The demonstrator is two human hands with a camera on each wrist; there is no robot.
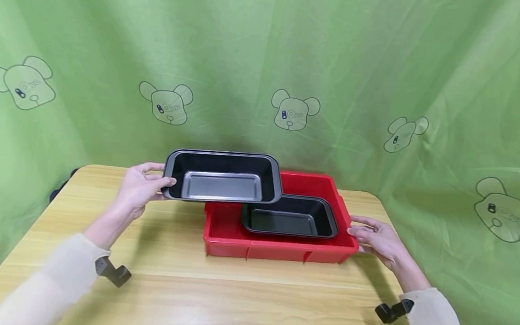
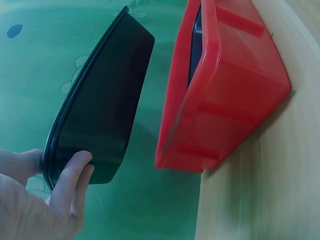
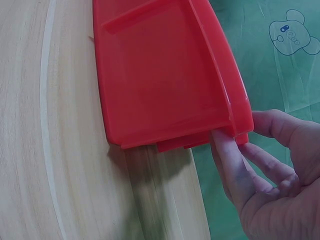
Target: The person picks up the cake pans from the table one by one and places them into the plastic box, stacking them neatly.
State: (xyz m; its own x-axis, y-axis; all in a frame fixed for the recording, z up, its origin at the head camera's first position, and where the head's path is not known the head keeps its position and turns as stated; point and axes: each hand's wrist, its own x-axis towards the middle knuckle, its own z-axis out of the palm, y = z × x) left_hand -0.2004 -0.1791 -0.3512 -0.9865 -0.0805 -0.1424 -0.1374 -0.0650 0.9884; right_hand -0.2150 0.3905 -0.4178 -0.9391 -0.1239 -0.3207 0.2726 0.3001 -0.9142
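My left hand (image 1: 139, 188) pinches the left end of a black loaf pan (image 1: 223, 184), thumb inside the rim and fingers against the outer end wall. The pan is raised above the table and tilted, its hollow facing the head camera. Its right end overlaps the left part of a red plastic bin (image 1: 275, 252) in the head view. Inside that bin lies a second black loaf pan (image 1: 289, 223). At the bin's right end, my right hand (image 1: 380, 241) grips the rim; in the right wrist view its fingers reach under the rim corner (image 3: 242, 125).
The bin stands toward the back of a light wooden table (image 1: 229, 304). Close behind the table hangs a green curtain (image 1: 232, 51) printed with bear heads, which also runs down both sides.
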